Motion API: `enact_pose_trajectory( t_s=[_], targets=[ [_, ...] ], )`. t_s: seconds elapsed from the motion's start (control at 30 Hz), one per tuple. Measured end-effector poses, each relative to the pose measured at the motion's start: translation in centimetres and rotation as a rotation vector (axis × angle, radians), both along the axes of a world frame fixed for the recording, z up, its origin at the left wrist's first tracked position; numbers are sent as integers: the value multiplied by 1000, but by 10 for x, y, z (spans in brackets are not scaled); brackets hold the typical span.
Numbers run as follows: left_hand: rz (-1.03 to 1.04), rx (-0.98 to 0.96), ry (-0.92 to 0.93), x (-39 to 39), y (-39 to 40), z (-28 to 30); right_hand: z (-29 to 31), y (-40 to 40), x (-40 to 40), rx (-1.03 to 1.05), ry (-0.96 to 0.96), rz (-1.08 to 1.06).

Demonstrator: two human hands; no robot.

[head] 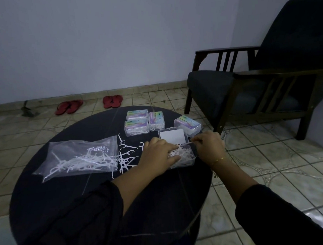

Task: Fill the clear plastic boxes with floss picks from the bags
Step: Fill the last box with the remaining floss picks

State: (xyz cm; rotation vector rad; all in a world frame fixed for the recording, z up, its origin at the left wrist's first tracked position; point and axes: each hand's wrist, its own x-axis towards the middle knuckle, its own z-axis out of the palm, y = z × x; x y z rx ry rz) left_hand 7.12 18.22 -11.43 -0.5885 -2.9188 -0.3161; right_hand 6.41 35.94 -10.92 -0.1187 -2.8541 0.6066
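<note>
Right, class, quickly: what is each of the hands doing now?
Left hand: fingers straight, pressing floss picks into the open box.
Right hand: pinching one floss pick.

Dim, bluish, underexposed indoor light; soft detail, wide-angle bending at edges.

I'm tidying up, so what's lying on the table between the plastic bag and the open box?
Head view: loose floss picks scattered on the dark table, between the plastic bag and the open box, with the left hand over that gap.

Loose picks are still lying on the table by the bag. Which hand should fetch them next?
Left hand, probably: it lies next to the loose picks and bag. The right hand is beyond the open box, pinching one pick.
</note>
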Motion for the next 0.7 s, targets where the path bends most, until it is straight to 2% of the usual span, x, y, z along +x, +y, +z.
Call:
enact_pose_trajectory(
  t_s=[0.2, 0.37, 0.53, 0.6, 0.7],
  targets=[
    [12, 49, 31, 1, -3, -2, -2, -2, 0, -72, 120, -26],
    [-4, 101, 48, 3, -13, -4, -2, -10, -2, -37, 98, -2],
    [-8, 112, 49, 2, -10, -3, -3, -16, -1, -113, 76, 62],
    [22, 140, 83, 2, -8, -2, -2, -18, 1, -77, 68, 88],
    [64, 203, 125, 4, -6, -3, 2, -20, 3, 90, -53, 130]
  ],
)
